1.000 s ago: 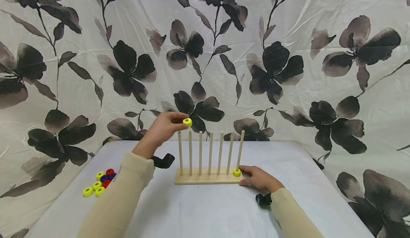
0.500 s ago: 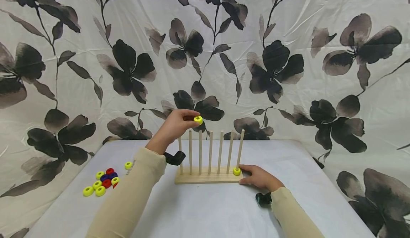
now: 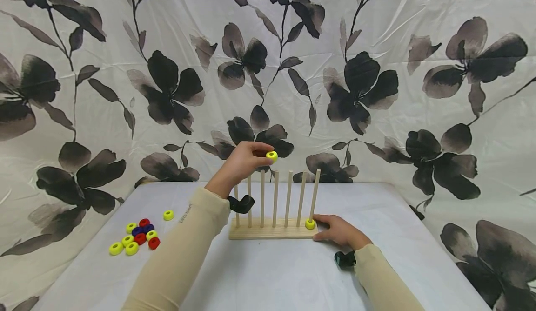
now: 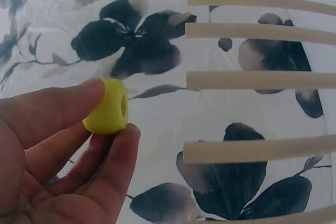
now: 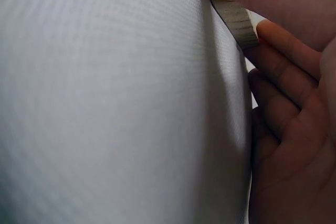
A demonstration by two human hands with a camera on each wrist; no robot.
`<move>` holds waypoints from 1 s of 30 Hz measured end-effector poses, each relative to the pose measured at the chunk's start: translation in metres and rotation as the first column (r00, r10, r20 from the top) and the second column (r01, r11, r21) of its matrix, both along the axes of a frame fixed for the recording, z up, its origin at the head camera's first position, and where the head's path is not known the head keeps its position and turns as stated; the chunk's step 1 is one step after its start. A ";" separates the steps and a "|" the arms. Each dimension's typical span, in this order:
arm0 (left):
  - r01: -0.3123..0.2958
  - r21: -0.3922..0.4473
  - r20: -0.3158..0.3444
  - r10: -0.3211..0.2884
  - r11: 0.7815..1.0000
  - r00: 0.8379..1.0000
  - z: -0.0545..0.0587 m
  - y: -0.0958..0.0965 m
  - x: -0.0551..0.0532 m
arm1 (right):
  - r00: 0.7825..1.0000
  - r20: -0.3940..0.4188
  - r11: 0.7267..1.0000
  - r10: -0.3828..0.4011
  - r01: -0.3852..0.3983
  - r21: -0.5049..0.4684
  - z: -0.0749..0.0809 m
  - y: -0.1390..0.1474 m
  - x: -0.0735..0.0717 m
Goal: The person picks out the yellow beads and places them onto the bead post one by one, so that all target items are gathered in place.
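In the head view, my left hand (image 3: pixel 239 164) pinches a yellow ring-shaped bead (image 3: pixel 271 156) above the tops of the middle pegs. The left wrist view shows the bead (image 4: pixel 107 109) between thumb and fingertips, its hole facing the peg ends. Below stands a wooden peg rack (image 3: pixel 268 233) with a row of several upright pegs. Another yellow bead (image 3: pixel 310 224) sits at the foot of the rightmost peg. My right hand (image 3: pixel 342 233) grips the rack's right end; in the right wrist view, thumb and fingers lie either side of the wooden base end (image 5: pixel 237 23).
On the left of the white table (image 3: pixel 259 278) lies a loose group of yellow, red and blue beads, among them a red bead (image 3: pixel 154 243). One yellow bead (image 3: pixel 168 215) lies apart, farther back. A floral cloth (image 3: pixel 268 92) hangs behind the table.
My left hand has moved right with the yellow bead, from over the leftmost pegs to over the middle ones. Beads its sleeve covered now show. The right hand has stayed at the rack.
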State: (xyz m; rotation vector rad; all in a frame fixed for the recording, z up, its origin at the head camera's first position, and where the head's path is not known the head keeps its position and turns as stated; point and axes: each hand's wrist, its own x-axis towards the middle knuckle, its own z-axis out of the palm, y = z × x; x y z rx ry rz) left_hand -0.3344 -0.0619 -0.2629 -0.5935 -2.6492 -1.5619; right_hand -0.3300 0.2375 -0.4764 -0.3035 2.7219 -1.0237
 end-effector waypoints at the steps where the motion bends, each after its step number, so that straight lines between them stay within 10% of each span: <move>1: 0.003 0.003 0.003 -0.003 1.000 1.000 0.000 0.002 0.000 | 1.000 0.000 1.000 -0.001 0.001 -0.001 0.000 0.000 0.000; 30: 0.081 -0.019 -0.009 -0.081 0.997 0.997 -0.006 0.053 -0.001 | 1.000 -0.005 1.000 0.002 -0.002 0.000 0.000 -0.002 0.000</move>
